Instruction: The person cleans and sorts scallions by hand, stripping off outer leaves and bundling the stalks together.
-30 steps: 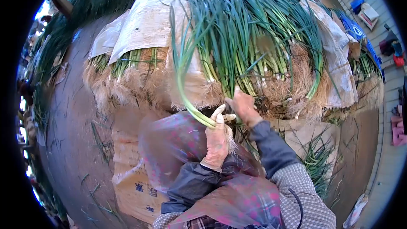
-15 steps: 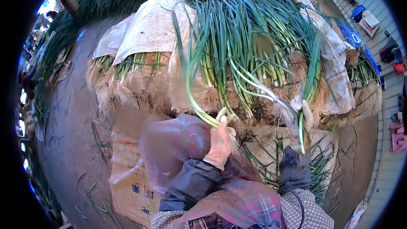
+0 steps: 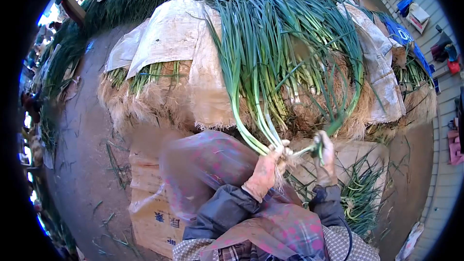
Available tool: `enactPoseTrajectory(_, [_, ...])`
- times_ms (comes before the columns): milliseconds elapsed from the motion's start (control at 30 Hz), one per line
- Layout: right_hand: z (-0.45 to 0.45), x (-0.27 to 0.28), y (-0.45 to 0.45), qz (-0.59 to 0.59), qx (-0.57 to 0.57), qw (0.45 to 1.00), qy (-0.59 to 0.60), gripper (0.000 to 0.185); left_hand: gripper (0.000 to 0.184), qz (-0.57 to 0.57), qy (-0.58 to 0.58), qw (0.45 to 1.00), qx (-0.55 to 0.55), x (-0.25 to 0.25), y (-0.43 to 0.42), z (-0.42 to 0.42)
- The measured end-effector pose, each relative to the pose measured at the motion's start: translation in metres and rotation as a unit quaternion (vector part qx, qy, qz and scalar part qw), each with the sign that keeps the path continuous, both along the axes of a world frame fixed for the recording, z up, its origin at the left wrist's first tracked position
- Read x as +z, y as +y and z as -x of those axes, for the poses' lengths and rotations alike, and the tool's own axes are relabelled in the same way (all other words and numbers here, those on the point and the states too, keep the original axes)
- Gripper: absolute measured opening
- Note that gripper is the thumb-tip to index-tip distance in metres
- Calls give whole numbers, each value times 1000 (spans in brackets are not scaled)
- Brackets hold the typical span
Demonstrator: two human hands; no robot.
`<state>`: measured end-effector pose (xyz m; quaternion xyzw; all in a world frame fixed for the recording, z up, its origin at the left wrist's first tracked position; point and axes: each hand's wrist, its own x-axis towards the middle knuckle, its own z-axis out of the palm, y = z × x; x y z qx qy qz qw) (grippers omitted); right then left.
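My left hand (image 3: 263,173), in a pale stained glove, is closed round the root ends of several green onions (image 3: 244,128). Their white stems curve up and away, and the leaves lie over the pile. Roots hang below that hand's fingers. Close by on the right, my gloved right hand (image 3: 326,159) is closed on green onion leaves (image 3: 333,126), with a short green strip hanging from its fingers. A thin pale stalk spans the gap between the two hands. Whether it is a whole onion or a peeled layer, I cannot tell.
A large heap of green onions (image 3: 295,43) lies ahead, partly under white woven sacks (image 3: 166,34). Loose leaves (image 3: 360,198) lie on a sack at my right. A printed sack (image 3: 150,212) is at my left. A corrugated wall (image 3: 442,111) stands on the right.
My left hand has moved right and down, and more stems now show in it. The right hand has come slightly left, close to the left, and its long leaves have swung down.
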<state>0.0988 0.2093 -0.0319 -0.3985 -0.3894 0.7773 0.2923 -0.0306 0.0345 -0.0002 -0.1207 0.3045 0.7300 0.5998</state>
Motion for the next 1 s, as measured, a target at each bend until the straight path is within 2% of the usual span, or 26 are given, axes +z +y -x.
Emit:
enactPoseTrajectory(67, [41, -1, -8, -31, 117, 989, -80, 41, 24, -3, 11, 1000, 9, 3, -8, -9])
enactPoseTrajectory(133, [86, 24, -11, 87, 269, 959, 0, 49, 22, 21, 26, 999, 18, 1, -8, -16])
enactPoseTrajectory(167, [105, 8, -19, 21, 306, 949, -72, 55, 19, 35, 33, 998, 30, -5, -9, -17])
enactPoseTrajectory(233, [133, 20, -27, -48, 476, 875, -78, 50, 16, 25, 31, 998, 46, -11, -16, -12])
enactPoseTrajectory(267, [137, 18, -31, 17, 462, 879, -115, 40, 16, 25, 34, 998, 45, -12, -19, -12])
enactPoseTrajectory(367, [122, 45, -41, -151, 371, 907, -130, 30, 21, 37, 57, 996, 50, -11, -26, -7])
enactPoseTrajectory(400, [110, 49, -41, -89, 347, 917, -176, 29, 21, 38, 56, 996, 51, -11, -26, -5])
enactPoseTrajectory(433, [92, 59, -41, -99, 326, 923, -178, 29, 28, 37, 28, 995, 87, -10, -25, -5])
enactPoseTrajectory(500, [58, 63, -41, -91, 276, 939, -183, 29, 52, 10, -11, 991, 131, -13, -22, -7])
enactPoseTrajectory(567, [27, 57, -47, -72, 220, 960, -158, 29, 54, 21, 6, 992, 125, -7, -19, -8])
enactPoseTrajectory(600, [14, 61, -47, -45, 197, 958, -203, 31, 56, 31, 26, 992, 121, -2, -18, -9])
enactPoseTrajectory(667, [15, 45, -53, -15, 186, 972, -143, 32, 53, 62, 56, 990, 113, 4, -17, -13])
enactPoseTrajectory(700, [23, 43, -52, 45, 216, 964, -151, 35, 47, 61, 48, 991, 108, 3, -16, -14])
enactPoseTrajectory(733, [37, 29, -50, 40, 265, 950, -163, 41, 41, 61, 41, 992, 104, 2, -16, -14])
enactPoseTrajectory(767, [54, 10, -53, 78, 283, 955, -44, 44, 35, 22, 45, 998, 38, -6, -21, -11])
enactPoseTrajectory(800, [81, 25, -64, 144, 263, 954, 5, 42, 35, 24, 48, 998, 35, -9, -24, -10])
enactPoseTrajectory(867, [107, 24, -62, 92, 341, 935, 30, 45, 36, -12, -33, 999, 30, -9, -27, -6])
enactPoseTrajectory(900, [110, 18, -62, 92, 341, 935, 38, 45, 37, 23, -23, 998, 49, -6, -28, -4])
enactPoseTrajectory(967, [114, 7, -60, 27, 283, 955, -79, 39, 36, 36, -8, 998, 54, -3, -29, 0])
enactPoseTrajectory(1000, [104, 22, -61, 77, 215, 971, -77, 31, 34, 46, -2, 997, 60, -2, -29, 0])
